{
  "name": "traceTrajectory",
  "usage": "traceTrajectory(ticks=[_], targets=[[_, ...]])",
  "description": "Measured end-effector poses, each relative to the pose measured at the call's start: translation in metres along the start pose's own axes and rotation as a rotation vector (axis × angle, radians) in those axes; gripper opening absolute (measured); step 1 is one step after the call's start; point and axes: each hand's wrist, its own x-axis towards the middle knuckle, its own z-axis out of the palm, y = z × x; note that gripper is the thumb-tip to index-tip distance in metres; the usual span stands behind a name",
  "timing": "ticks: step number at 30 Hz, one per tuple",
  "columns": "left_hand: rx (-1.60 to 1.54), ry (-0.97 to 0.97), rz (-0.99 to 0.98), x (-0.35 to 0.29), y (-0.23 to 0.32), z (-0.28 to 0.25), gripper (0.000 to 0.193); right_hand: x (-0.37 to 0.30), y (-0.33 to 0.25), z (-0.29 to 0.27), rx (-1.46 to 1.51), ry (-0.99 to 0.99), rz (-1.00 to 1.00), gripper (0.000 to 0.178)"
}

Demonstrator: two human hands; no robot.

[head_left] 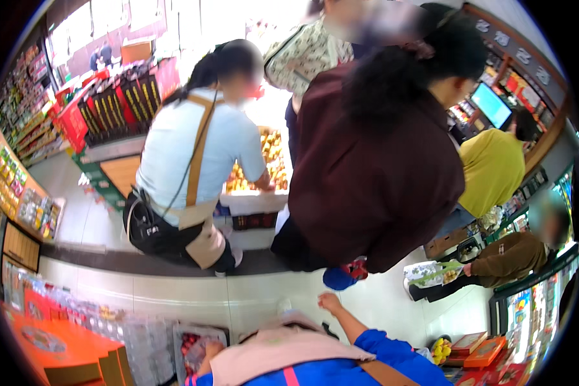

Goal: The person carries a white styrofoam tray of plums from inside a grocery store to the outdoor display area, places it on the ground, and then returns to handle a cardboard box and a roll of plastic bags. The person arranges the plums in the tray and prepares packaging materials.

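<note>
White tiled floor (pixel 193 293) spreads through a crowded shop.

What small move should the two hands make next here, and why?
Probably bring the right hand down to the tray of red fruit. The left hand seems to rest at its edge, while the right hand is raised well apart from it; two hands would likely steady the tray better.
</note>
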Motion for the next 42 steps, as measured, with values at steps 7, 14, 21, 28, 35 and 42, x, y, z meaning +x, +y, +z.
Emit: traceTrajectory(ticks=[7, 14, 21, 28, 35, 42], targets=[[-0.008, 0.025, -0.066, 0.161, 0.17, 0.185, 0.017, 0.214, -0.056, -0.143, 0.23, -0.203, 0.11, 0.028], [0.04, -0.008, -0.106, 0.284, 0.35, 0.284, 0.02, 0.395, -0.143, -0.21, 0.237, -0.444, 0.0, 0.031], [0.003, -0.145, -0.134, 0.454, 0.521, 0.307, 0.029, 0.562, -0.282, -0.23, 0.491, -0.571, 0.038, 0.042], [0.057, -0.283, -0.199, 0.637, 0.645, 0.3, 0.031, 0.757, -0.412, -0.258, 0.71, -0.404, 0.082, 0.053], [0.324, -0.342, 0.1, 0.778, 0.613, 0.284, 0.036, 0.96, -0.477, -0.246, 0.821, -0.265, 0.063, 0.057], [0.802, -0.371, 0.285, 0.844, 0.631, 0.318, 0.017, 1.111, -0.494, -0.267, 0.74, -0.077, 0.038, 0.056]])
